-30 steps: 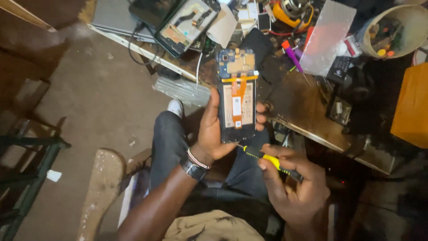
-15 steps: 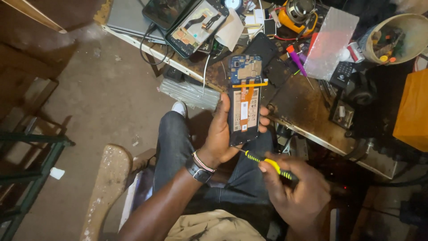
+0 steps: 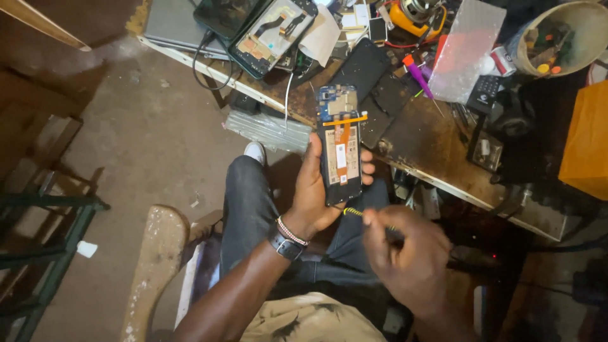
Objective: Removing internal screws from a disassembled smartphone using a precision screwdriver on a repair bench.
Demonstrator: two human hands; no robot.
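Observation:
My left hand [image 3: 315, 190] grips an opened phone [image 3: 341, 147] with its back cover off, held upright above my lap. Its blue circuit board sits at the top and orange ribbon strips run across and down the battery. My right hand [image 3: 404, 256] is closed around a small screwdriver [image 3: 354, 213] with a yellow and black handle. The screwdriver's tip points at the bottom edge of the phone.
A cluttered wooden workbench [image 3: 437, 158] runs behind the phone. On it lie another opened phone [image 3: 272, 35], black back covers [image 3: 373, 82], a clear plastic bag [image 3: 467, 47], a bowl of small parts [image 3: 556, 35] and an orange box [image 3: 586, 142]. A green metal frame [image 3: 38, 221] stands at left.
My right hand has moved up and left, bringing the screwdriver tip to the phone's bottom edge. The left hand keeps the phone steady.

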